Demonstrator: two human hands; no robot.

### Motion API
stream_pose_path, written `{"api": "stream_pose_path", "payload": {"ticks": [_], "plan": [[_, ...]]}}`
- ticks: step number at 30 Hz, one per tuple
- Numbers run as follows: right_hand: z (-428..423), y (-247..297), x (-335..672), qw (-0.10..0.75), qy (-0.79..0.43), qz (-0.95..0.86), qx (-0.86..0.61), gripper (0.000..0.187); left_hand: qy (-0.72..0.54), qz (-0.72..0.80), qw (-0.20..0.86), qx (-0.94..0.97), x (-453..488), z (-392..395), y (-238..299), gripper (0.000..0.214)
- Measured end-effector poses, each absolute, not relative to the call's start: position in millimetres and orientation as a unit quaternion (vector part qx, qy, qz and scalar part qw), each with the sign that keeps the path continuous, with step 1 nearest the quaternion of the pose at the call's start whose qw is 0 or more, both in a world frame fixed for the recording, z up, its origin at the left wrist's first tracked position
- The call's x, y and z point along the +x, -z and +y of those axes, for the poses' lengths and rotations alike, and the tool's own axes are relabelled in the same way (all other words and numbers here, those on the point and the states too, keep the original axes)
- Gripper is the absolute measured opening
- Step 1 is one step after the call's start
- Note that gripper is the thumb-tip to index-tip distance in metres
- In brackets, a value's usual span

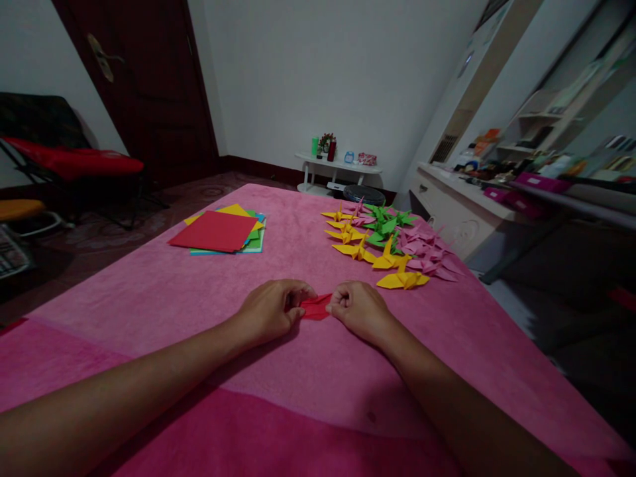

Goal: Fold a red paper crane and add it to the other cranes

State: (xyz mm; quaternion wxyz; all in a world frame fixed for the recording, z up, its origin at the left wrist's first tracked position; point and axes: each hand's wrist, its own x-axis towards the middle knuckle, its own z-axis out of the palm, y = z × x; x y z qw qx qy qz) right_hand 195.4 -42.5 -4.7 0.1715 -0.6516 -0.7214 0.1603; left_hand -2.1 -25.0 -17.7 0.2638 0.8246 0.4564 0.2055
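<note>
A small folded piece of red origami paper (pixel 316 308) lies between my hands, low over the pink cloth. My left hand (pixel 276 306) pinches its left side between thumb and fingers. At the paper's right edge, my right hand (pixel 358 309) is closed, with thumb and bent fingers gripping it. The fingers cover both ends of the paper, so its full folded shape is partly hidden. Beyond my right hand sit folded paper cranes: yellow cranes (pixel 355 250) nearest, then green cranes (pixel 383 225) and pink cranes (pixel 427 248).
A stack of coloured paper sheets (pixel 213 230), red on top, lies at the table's far left. The pink cloth (pixel 298 384) covers the table. Behind stands a low white table (pixel 342 164) with small items. A cluttered desk (pixel 467 189) is at right, a red-draped chair (pixel 74 159) at left.
</note>
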Motion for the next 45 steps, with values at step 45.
{"api": "stream_pose_path", "payload": {"ticks": [45], "plan": [[-54,11,199,0.201,0.014,-0.889,-0.411,0.008,-0.183,0.293,0.056,0.937,-3,-42,-3,0.025]]}}
